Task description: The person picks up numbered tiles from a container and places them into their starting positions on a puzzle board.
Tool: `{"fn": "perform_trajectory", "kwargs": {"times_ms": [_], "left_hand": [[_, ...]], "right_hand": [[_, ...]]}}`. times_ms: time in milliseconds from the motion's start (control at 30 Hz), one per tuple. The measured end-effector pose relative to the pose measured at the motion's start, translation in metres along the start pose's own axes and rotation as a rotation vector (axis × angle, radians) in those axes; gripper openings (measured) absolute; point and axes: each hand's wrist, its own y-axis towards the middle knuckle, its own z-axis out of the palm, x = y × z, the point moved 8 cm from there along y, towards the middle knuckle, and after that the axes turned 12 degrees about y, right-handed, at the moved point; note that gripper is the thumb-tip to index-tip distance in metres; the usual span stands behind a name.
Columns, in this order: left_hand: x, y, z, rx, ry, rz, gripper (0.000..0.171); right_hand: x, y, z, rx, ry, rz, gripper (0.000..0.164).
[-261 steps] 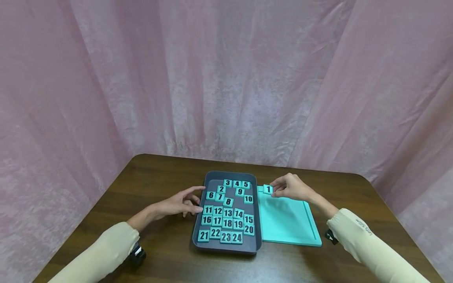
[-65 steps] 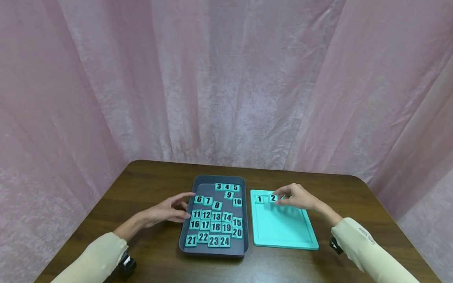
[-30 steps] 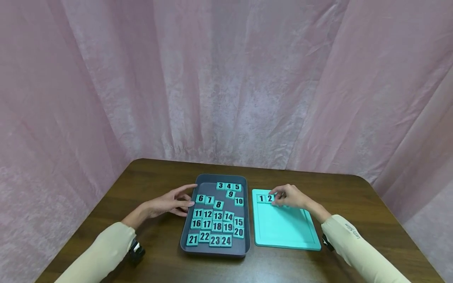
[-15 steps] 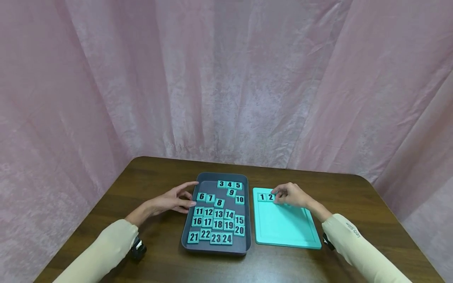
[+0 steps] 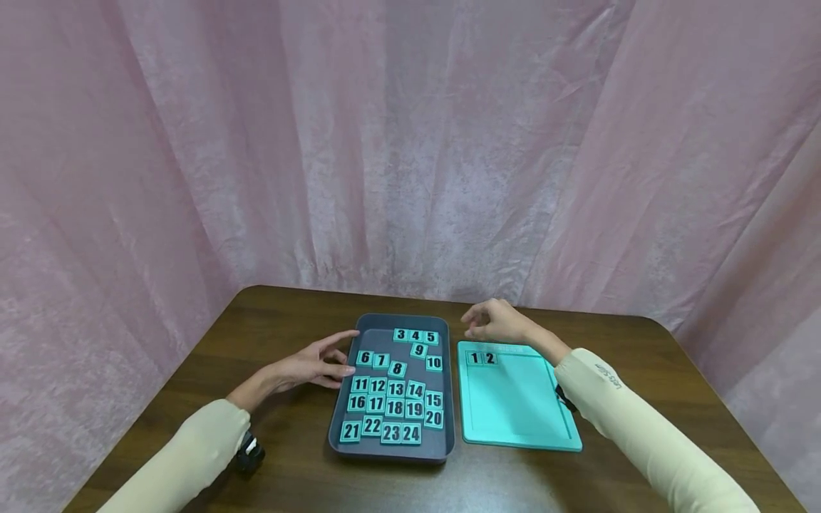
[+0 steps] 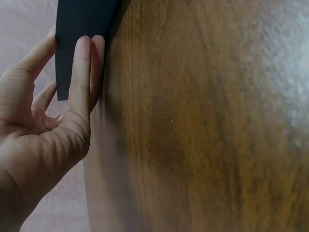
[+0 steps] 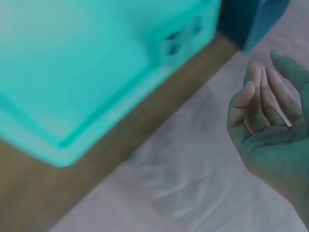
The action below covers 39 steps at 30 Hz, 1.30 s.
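A dark grey tray [image 5: 376, 338] holds several turquoise number tiles in loose rows, from tile 3 [image 5: 400, 335] at the back to tile 24 [image 5: 411, 433] at the front. My left hand [image 5: 314, 365] rests its fairly straight fingers against the tray's left side; the left wrist view has these fingers [image 6: 81, 67] against the tray wall [image 6: 67, 72]. Right of the tray lies a turquoise board [image 5: 519, 406] with a raised frame. Tile 1 [image 5: 474, 358] and tile 2 [image 5: 490, 358] lie side by side in its back left corner. My right hand [image 5: 497, 322], holding nothing, hovers behind the board, fingers loosely bent.
Tray and board stand on a brown wooden table [image 5: 288, 313], with a narrow gap between them. A pink curtain [image 5: 410, 178] hangs behind the table's back edge. Tile 9 [image 5: 419, 350] and tile 8 [image 5: 397, 368] sit slightly askew in the tray.
Tile 1, then tile 2, were set on the board, and tile 2 was slid left against tile 1. My right hand has let go and moved up and left. The left hand stays at the tray.
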Motion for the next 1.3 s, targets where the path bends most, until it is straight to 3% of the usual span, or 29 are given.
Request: {"fn": "perform_trajectory", "kwargs": {"times_ms": [133, 267, 400, 533, 800, 1100, 1300], "left_hand": [[0.000, -0.001, 0.001, 0.008, -0.002, 0.004, 0.089], [0.000, -0.002, 0.002, 0.009, 0.005, 0.005, 0.089], [-0.001, -0.001, 0.001, 0.006, 0.011, 0.006, 0.089], [-0.001, 0.000, 0.001, 0.010, 0.012, 0.006, 0.089], [0.000, -0.001, 0.001, 0.006, 0.008, -0.002, 0.088], [0.000, -0.001, 0.000, 0.001, 0.002, -0.004, 0.088], [0.002, -0.001, 0.001, -0.002, -0.010, -0.008, 0.088]], "right_hand": [[0.023, 0.026, 0.017, 0.047, 0.019, 0.033, 0.029], [0.037, 0.054, 0.040, 0.127, 0.006, -0.004, 0.029], [0.038, 0.075, 0.061, 0.193, 0.016, 0.025, 0.031], [0.032, 0.088, 0.075, 0.213, -0.037, 0.109, 0.036], [0.021, 0.097, 0.093, 0.219, -0.121, 0.273, 0.044], [0.031, 0.101, 0.105, 0.211, -0.222, 0.262, 0.038], [0.030, 0.103, 0.110, 0.203, -0.276, 0.281, 0.043]]}}
